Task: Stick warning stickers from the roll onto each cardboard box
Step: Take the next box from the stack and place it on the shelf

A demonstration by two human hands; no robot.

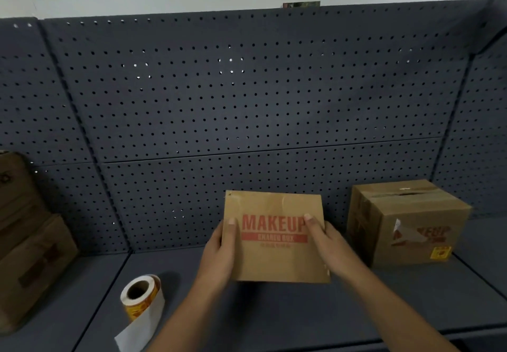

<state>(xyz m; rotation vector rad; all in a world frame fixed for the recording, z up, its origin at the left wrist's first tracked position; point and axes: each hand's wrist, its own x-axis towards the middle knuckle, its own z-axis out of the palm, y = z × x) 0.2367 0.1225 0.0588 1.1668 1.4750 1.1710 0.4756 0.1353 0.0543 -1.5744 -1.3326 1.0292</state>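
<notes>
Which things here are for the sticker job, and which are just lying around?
For the job: the MAKEUP box, gripped by the left hand and right hand; the sticker roll; the right box, already with a yellow sticker; the stacked boxes at left.
Just there: the pegboard wall; the shelf.

Brown cardboard box (274, 265) flashing red MAKEUP lettering, slate-grey pegboard (247, 91) dotted with holes, white roll (141, 298) showing yellow-orange print, yellow sticker (439, 253) on the brown right-hand box (411, 214).

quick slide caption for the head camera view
Left hand and right hand hold a cardboard box; sticker roll at left, stickered box at right.
</notes>
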